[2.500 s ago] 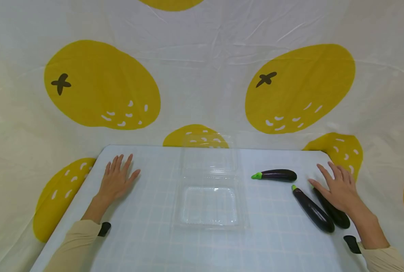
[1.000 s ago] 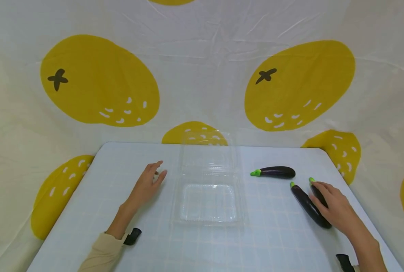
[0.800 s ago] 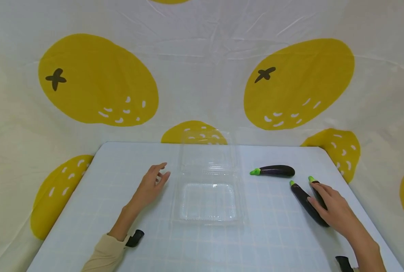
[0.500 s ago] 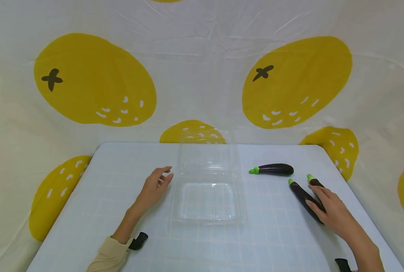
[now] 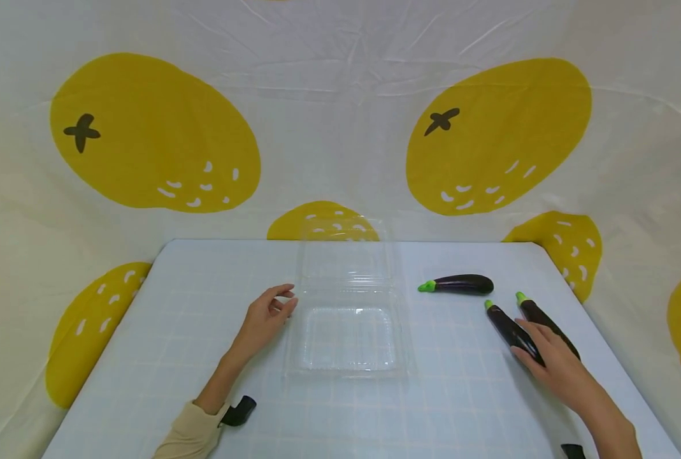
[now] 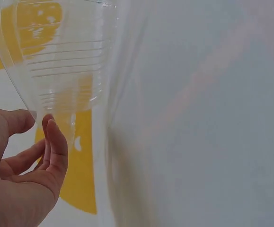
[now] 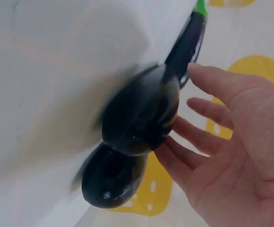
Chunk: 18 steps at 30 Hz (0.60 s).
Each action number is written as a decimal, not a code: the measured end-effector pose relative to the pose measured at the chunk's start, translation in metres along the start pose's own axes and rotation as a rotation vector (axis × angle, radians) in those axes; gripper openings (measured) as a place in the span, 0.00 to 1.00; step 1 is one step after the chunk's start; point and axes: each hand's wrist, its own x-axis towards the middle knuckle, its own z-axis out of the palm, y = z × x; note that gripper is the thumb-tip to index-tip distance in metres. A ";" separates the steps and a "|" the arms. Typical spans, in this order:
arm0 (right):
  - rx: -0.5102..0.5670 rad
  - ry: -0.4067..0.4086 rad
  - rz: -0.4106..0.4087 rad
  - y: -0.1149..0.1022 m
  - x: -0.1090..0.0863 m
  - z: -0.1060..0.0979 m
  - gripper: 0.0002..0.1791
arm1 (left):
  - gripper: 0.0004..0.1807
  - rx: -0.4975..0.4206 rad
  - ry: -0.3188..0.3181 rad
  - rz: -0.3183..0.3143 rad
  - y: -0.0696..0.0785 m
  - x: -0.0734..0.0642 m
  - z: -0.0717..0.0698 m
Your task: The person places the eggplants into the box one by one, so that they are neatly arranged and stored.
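A clear plastic clamshell container [image 5: 347, 341] lies with its lid [image 5: 346, 258] raised behind it. My left hand [image 5: 262, 322] is at its left side, fingers bent loosely; in the left wrist view the thumb and forefinger [image 6: 57, 144] stand a little apart, right at the container's edge [image 6: 66, 52]. Three dark purple eggplants lie on the right. My right hand [image 5: 555, 366] reaches over the middle eggplant [image 5: 509, 328], fingers between it and the right eggplant [image 5: 546, 320]. In the right wrist view the thumb [image 7: 212, 78] stands apart from the middle eggplant [image 7: 141, 111].
The third eggplant [image 5: 463, 284] lies crosswise farther back, its green stem pointing left. A pale checked cloth covers the table [image 5: 460, 408]. Behind hangs a white curtain [image 5: 334, 140] printed with big yellow fruit shapes.
My left hand has moved right from the table's left side to the container. My right hand has shifted left, from over the right eggplant to the middle one. The eggplants lie as before.
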 end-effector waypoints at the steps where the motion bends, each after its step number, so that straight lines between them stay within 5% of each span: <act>1: -0.004 -0.001 0.002 0.000 0.000 0.000 0.35 | 0.23 -0.022 -0.001 -0.012 0.000 0.000 0.001; 9: -0.056 -0.055 0.050 -0.001 0.001 0.002 0.35 | 0.20 -0.133 -0.020 -0.084 0.001 0.004 0.004; 18: -0.096 -0.071 0.124 -0.003 0.006 0.002 0.38 | 0.22 -0.193 -0.039 -0.087 -0.001 0.005 0.003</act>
